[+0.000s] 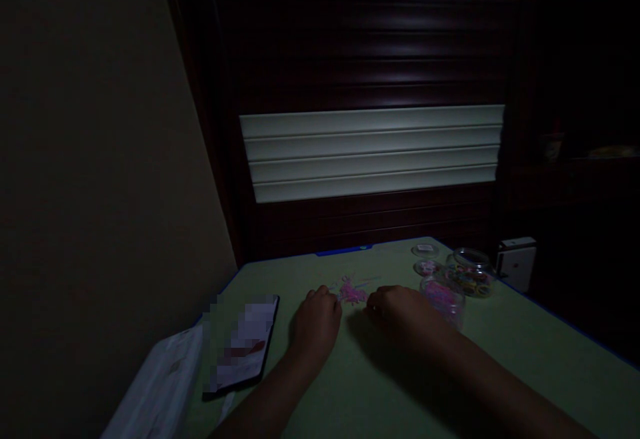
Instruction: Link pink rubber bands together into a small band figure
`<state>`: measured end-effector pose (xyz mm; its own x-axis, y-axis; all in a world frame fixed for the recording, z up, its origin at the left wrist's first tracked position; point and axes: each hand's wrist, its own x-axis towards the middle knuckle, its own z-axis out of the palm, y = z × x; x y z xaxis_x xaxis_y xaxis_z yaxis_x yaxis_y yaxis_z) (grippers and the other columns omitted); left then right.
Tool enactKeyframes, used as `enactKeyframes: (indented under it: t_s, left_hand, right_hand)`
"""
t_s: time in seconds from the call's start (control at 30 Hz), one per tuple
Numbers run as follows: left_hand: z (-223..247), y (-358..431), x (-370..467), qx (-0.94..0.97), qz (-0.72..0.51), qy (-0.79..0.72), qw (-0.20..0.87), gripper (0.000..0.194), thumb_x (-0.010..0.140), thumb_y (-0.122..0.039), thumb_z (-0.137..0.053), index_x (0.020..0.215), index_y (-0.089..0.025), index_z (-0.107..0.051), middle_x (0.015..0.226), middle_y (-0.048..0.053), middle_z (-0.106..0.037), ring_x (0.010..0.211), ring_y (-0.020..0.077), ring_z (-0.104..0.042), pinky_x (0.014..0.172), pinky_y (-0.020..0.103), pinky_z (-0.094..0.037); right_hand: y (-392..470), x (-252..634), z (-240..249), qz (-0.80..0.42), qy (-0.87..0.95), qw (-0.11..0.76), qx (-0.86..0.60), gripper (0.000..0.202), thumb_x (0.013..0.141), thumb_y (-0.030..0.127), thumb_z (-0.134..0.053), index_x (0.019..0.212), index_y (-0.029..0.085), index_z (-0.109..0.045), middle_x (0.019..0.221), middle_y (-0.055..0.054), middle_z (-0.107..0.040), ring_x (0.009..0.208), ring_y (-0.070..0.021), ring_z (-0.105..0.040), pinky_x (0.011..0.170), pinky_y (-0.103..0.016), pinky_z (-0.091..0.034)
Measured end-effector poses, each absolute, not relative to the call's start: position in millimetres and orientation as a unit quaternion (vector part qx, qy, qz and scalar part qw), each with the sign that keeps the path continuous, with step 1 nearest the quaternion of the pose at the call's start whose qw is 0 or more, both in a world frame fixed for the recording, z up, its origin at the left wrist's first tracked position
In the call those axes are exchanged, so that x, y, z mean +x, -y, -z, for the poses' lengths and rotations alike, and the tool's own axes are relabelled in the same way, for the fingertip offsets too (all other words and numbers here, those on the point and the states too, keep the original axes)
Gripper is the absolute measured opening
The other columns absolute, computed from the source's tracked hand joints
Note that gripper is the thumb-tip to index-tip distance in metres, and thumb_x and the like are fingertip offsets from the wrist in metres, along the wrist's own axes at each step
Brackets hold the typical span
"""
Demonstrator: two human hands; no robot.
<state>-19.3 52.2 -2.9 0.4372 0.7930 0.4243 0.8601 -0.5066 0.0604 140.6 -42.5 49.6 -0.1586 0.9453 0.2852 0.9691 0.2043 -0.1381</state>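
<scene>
A small loose pile of pink bands [353,291], apparently little rubber bands, lies on the green table between my hands. My left hand [319,312] is closed at the pile's left edge, fingers curled; what they pinch, if anything, is too dark and small to make out. On the other side, my right hand [397,309] is also closed, its fingertips near the pile's right edge and hidden from view. Beside it stands a clear jar [444,302] with similar pink bands inside, partly covered by my wrist. A thin pale stick-like thing [369,282] lies behind the pile.
A rounder clear jar [471,272] holds coloured bands at the table's right edge. Near it are a small round container [427,268] and a clear lid [425,250]. A tablet or phone [245,346] and a white plastic package [155,386] lie at left. Behind is a slatted panel [375,152].
</scene>
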Motion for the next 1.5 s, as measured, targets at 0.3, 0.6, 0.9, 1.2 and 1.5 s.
enactKeyframes:
  t_s: [0.3,0.6,0.9,1.2,1.5]
  left_hand:
    - [2.5,-49.8,-20.2,-0.844,0.192,0.493,0.085,0.024,0.084,-0.016,-0.041,0.074,-0.017,-0.063,0.085,0.006,-0.058,0.083,0.0176,-0.053,0.07,0.026,-0.037]
    - [4.2,-52.4,-25.1,-0.854,0.181,0.479,0.089,0.023,0.086,-0.016,-0.039,0.079,-0.016,-0.061,0.088,0.005,-0.057,0.086,0.017,-0.052,0.075,0.026,-0.037]
    - [-1.0,-48.1,-23.5,-0.86,0.147,0.479,0.095,0.026,0.087,-0.012,-0.036,0.078,-0.015,-0.06,0.09,0.007,-0.057,0.088,0.0185,-0.052,0.075,0.028,-0.039]
    - [-3.1,-48.3,-21.0,-0.867,0.13,0.47,0.104,0.029,0.081,0.0,-0.034,0.091,-0.013,-0.058,0.099,0.009,-0.055,0.093,0.0194,-0.051,0.082,0.03,-0.04]
    - [2.9,-44.8,-25.9,-0.861,0.169,0.467,0.109,0.036,0.075,0.004,-0.034,0.104,-0.012,-0.048,0.105,0.01,-0.051,0.095,0.0193,-0.051,0.083,0.03,-0.039]
  right_hand:
    - [47.3,139.2,-52.2,0.027,0.769,0.184,-0.611,0.025,0.083,0.024,-0.039,0.076,0.019,-0.063,0.077,-0.005,-0.064,0.062,-0.0126,-0.055,0.053,-0.023,-0.029]
    - [46.3,138.7,-49.4,0.027,0.768,0.173,-0.616,0.024,0.082,0.025,-0.041,0.073,0.018,-0.062,0.073,-0.005,-0.064,0.058,-0.012,-0.054,0.049,-0.023,-0.028]
    - [44.4,138.3,-49.1,0.037,0.765,0.167,-0.621,0.025,0.083,0.026,-0.039,0.075,0.019,-0.062,0.075,-0.005,-0.064,0.06,-0.0127,-0.056,0.051,-0.023,-0.029]
    - [43.4,139.4,-47.1,0.025,0.767,0.182,-0.615,0.024,0.082,0.024,-0.04,0.076,0.018,-0.063,0.076,-0.005,-0.064,0.061,-0.0127,-0.055,0.052,-0.023,-0.031]
    - [39.5,143.3,-45.9,0.011,0.758,0.191,-0.623,0.025,0.083,0.025,-0.04,0.077,0.018,-0.063,0.078,-0.007,-0.064,0.062,-0.0128,-0.056,0.055,-0.023,-0.034]
